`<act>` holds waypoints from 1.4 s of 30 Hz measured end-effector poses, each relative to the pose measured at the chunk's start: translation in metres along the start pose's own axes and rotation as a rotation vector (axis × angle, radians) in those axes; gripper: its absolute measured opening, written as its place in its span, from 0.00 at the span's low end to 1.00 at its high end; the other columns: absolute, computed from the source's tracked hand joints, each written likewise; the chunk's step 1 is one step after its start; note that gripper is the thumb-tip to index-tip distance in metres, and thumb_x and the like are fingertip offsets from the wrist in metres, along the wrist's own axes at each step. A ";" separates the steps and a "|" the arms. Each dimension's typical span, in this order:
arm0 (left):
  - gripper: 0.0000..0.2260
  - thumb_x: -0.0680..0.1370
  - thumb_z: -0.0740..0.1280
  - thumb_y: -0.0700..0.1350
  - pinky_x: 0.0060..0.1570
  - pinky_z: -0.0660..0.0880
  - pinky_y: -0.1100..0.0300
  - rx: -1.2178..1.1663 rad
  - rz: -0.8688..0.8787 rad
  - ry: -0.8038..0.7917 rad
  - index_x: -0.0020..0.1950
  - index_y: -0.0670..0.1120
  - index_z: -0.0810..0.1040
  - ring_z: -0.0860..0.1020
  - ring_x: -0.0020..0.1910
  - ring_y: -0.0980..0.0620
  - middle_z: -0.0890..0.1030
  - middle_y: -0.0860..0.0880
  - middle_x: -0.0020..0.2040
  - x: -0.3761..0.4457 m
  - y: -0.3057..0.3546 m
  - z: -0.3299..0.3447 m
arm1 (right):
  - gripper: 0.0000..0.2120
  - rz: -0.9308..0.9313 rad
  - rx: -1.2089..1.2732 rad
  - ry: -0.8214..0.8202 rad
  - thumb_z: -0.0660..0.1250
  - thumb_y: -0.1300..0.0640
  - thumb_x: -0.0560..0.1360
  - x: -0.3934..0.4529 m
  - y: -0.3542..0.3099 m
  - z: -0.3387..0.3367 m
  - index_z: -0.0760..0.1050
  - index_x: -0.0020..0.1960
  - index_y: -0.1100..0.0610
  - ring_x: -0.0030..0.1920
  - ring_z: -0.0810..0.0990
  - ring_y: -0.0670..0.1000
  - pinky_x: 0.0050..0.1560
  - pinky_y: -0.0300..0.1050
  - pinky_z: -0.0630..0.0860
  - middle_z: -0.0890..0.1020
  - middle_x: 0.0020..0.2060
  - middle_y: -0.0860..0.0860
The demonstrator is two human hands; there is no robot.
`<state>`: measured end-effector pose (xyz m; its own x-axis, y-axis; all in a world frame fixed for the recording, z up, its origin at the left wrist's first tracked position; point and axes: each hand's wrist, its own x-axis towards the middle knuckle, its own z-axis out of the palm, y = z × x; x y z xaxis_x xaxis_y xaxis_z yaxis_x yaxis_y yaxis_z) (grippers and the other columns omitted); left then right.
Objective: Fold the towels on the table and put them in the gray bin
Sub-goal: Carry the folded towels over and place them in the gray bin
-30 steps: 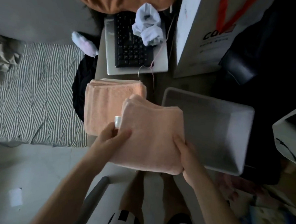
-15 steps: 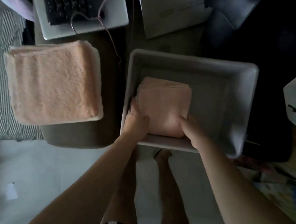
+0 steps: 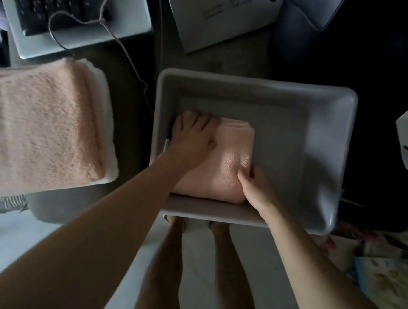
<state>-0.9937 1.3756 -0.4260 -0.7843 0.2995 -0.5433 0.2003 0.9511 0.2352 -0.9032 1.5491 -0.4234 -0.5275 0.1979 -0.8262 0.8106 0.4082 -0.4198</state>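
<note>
Folded towel lies in gray bin, left hand flat on it, right hand fingers gripping its edge.

The dark table carries a gray bin at its near edge, a stack of folded peach towels beside it, a laptop and a white box behind.

white box with small dark printed lines too blurred to read, laptop key legends illegible
</note>
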 end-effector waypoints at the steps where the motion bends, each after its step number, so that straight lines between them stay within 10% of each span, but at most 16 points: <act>1: 0.28 0.80 0.61 0.53 0.73 0.50 0.38 -0.012 0.013 -0.041 0.79 0.53 0.59 0.60 0.75 0.42 0.65 0.48 0.76 0.007 -0.004 0.000 | 0.10 -0.006 0.002 0.025 0.64 0.49 0.77 0.001 0.000 0.000 0.75 0.47 0.55 0.43 0.81 0.55 0.40 0.49 0.75 0.81 0.40 0.52; 6: 0.20 0.81 0.58 0.60 0.69 0.51 0.38 -0.022 0.076 -0.041 0.70 0.55 0.74 0.70 0.66 0.39 0.77 0.45 0.65 0.019 -0.016 -0.009 | 0.29 -0.306 0.001 0.279 0.69 0.56 0.74 0.006 -0.024 -0.001 0.66 0.73 0.57 0.67 0.72 0.52 0.70 0.45 0.68 0.73 0.67 0.55; 17: 0.14 0.80 0.64 0.53 0.70 0.59 0.43 -0.072 0.024 0.087 0.62 0.47 0.73 0.78 0.57 0.40 0.83 0.43 0.54 -0.005 -0.015 -0.017 | 0.08 -0.381 -0.323 0.254 0.62 0.55 0.78 0.045 -0.051 -0.032 0.79 0.51 0.52 0.47 0.80 0.53 0.44 0.42 0.69 0.83 0.47 0.52; 30: 0.15 0.81 0.60 0.42 0.77 0.49 0.44 0.030 -0.142 0.141 0.67 0.44 0.74 0.68 0.70 0.42 0.73 0.42 0.69 0.006 0.000 -0.012 | 0.20 -0.339 -0.317 0.222 0.58 0.58 0.80 0.020 -0.061 -0.012 0.69 0.71 0.51 0.59 0.76 0.57 0.62 0.49 0.73 0.74 0.62 0.58; 37: 0.13 0.78 0.65 0.34 0.72 0.63 0.53 -0.503 -0.027 0.631 0.61 0.41 0.81 0.71 0.69 0.43 0.75 0.41 0.68 -0.133 -0.037 -0.092 | 0.18 -0.566 -0.141 0.218 0.64 0.56 0.77 -0.069 -0.097 0.031 0.71 0.67 0.49 0.61 0.72 0.41 0.60 0.38 0.72 0.74 0.61 0.44; 42: 0.17 0.74 0.65 0.39 0.61 0.70 0.58 -0.520 -0.499 0.995 0.62 0.50 0.76 0.72 0.58 0.55 0.74 0.56 0.58 -0.218 -0.143 -0.127 | 0.23 -0.398 0.173 -0.315 0.60 0.38 0.75 -0.116 -0.161 0.104 0.70 0.67 0.42 0.49 0.78 0.31 0.43 0.27 0.74 0.80 0.49 0.35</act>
<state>-0.9259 1.1650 -0.2381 -0.8595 -0.4936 0.1325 -0.3295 0.7334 0.5946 -0.9464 1.3681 -0.2991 -0.7227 -0.2301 -0.6518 0.6074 0.2386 -0.7577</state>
